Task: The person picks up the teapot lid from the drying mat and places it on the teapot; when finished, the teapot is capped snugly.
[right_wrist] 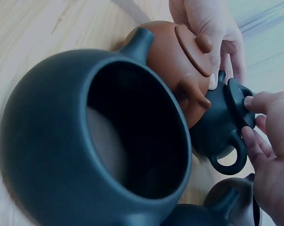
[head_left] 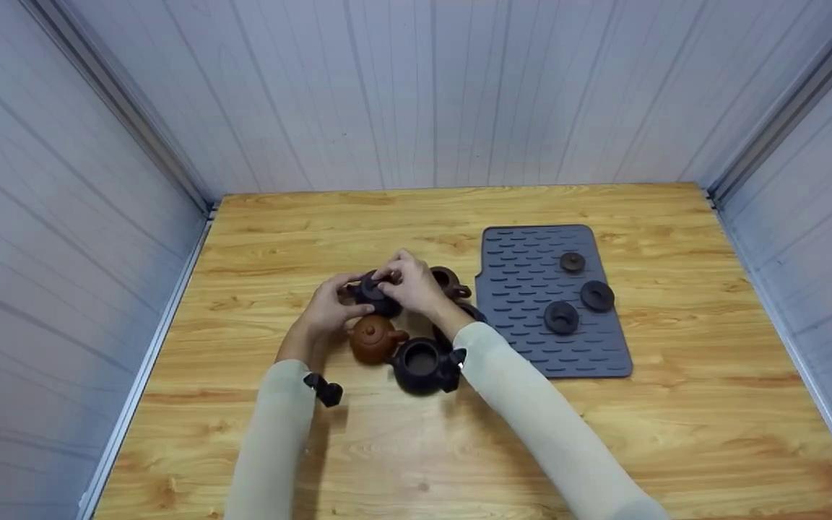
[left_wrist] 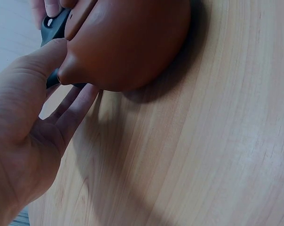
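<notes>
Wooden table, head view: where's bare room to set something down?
Bare: gray mat, far end, left of its lids; wood between mat and right wall; wood along the back wall. Crowded: around the left hand and right hand, where teapots bunch.

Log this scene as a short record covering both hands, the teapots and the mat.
Left hand: grips the small black teapot
Right hand: pinches a black lid
Lid fit: at that teapot's mouth; whether fully seated, cannot tell
Orange-brown teapot: lid on, beside the held teapot
Large black teapot: lidless, mouth showing
Brown teapot: lidless, just right of the right hand
Another dark teapot: partly hidden by the right arm
Gray mat: right of the teapots, bearing three dark lids
</notes>
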`<state>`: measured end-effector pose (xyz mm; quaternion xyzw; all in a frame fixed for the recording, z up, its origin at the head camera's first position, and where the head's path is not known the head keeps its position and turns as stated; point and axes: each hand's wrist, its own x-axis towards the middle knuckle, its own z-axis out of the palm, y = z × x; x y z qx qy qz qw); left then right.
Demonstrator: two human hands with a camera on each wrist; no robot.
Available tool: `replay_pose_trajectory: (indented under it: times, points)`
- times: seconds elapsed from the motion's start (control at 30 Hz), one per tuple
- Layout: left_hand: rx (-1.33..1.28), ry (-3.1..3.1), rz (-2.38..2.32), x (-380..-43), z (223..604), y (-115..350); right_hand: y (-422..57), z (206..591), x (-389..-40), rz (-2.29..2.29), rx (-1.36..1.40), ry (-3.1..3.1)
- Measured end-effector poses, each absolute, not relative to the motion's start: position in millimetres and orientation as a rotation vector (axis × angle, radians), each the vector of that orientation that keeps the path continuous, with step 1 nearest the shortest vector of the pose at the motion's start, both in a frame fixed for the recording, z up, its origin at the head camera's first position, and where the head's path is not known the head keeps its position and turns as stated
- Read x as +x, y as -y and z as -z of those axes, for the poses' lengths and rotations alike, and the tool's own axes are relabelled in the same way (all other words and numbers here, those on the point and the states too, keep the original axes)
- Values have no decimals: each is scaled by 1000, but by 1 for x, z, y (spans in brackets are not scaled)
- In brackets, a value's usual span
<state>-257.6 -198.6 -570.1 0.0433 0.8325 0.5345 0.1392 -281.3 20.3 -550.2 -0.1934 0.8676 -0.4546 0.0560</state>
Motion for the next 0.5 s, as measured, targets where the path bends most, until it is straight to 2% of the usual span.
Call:
replay_pose_trajectory:
  times: [0.27, 0.5]
  points:
    - [122, -2406, -1534, -256, 570, 198, -18, 583, -298, 1367, -631, -2675]
    - [106, -2389, -1544, -256, 570, 199, -20, 577, -293, 1374, -639, -2675]
